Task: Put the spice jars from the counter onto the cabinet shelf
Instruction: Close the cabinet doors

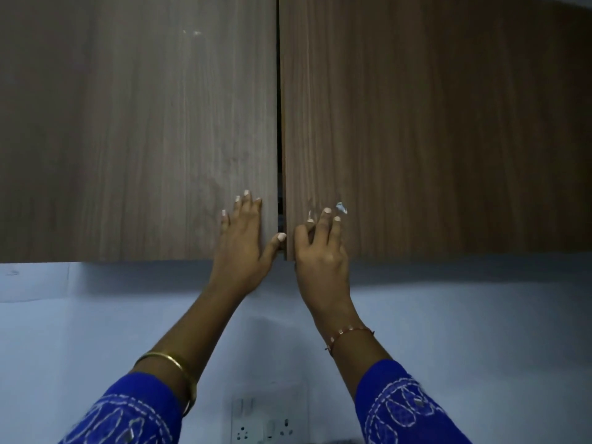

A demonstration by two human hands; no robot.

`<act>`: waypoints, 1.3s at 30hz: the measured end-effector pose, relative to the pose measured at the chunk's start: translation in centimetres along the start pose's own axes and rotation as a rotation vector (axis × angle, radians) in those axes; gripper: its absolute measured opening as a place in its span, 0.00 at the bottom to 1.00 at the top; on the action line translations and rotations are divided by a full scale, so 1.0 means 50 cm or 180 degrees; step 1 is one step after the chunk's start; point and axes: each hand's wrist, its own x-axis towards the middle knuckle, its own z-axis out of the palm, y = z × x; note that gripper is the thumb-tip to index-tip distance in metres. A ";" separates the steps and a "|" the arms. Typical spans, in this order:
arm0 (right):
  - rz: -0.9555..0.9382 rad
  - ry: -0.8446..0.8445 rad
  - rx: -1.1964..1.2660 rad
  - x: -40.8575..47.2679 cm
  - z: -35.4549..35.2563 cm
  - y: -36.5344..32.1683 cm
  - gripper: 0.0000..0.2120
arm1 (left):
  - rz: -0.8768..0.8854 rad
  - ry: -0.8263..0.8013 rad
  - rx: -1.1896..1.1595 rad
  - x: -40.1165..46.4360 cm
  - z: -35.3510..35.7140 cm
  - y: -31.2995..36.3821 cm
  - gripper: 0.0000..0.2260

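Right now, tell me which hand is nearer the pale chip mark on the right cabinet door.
Right. The right hand rests on the right cabinet door, fingertips just left of and below the chip mark. The left hand lies flat on the left cabinet door, across the gap.

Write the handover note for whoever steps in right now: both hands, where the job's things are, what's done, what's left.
Left hand: fingers straight, flat on the left cabinet door near its lower inner corner, thumb at the door's edge by the gap.
Right hand: fingers loosely bent, tips on the right cabinet door near its inner edge; holds nothing.
Doors: nearly shut, a narrow dark gap between them.
Spice jars, counter and shelf: not in view, so progress on the jars cannot be told.
Left to do: whether the doors are being opened or shut cannot be told; check the counter for jars.
Below: a wall socket.
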 end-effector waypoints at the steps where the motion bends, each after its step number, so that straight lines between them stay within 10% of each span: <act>1: 0.0000 0.0005 -0.0021 -0.001 0.006 0.000 0.12 | 0.0021 0.0068 -0.0009 0.000 0.009 -0.002 0.37; 39: -0.0973 0.0525 0.0368 -0.024 0.121 0.081 0.36 | 0.0115 0.0518 0.1405 0.002 0.071 -0.018 0.33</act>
